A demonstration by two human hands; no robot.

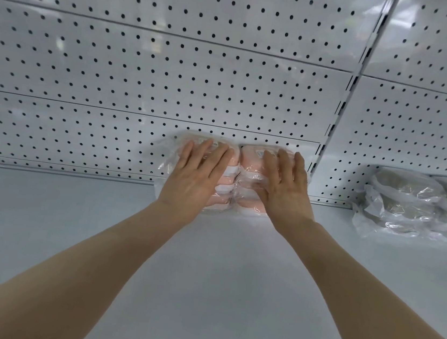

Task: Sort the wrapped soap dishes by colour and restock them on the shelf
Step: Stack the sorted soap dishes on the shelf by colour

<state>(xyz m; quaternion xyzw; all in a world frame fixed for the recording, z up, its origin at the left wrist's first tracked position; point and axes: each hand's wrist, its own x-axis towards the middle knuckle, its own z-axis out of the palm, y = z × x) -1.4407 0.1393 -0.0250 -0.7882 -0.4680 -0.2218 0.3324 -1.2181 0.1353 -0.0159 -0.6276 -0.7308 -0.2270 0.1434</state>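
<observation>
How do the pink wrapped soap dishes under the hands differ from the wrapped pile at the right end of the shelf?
Colour: the pink soap dishes are pink and white; the grey pile is dull grey-beige.
Contact: left hand and right hand lie flat on the pink soap dishes; nothing touches the grey pile.
Place: pink left of the slotted upright, grey pile right of it.
Both sit clear-wrapped on the shelf.

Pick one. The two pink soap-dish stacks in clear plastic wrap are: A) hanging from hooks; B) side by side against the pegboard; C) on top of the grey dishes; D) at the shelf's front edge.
B: the pink plastic-wrapped soap-dish stacks stand together on the white metal shelf against the white perforated pegboard, with the left hand and right hand flat on them.
</observation>
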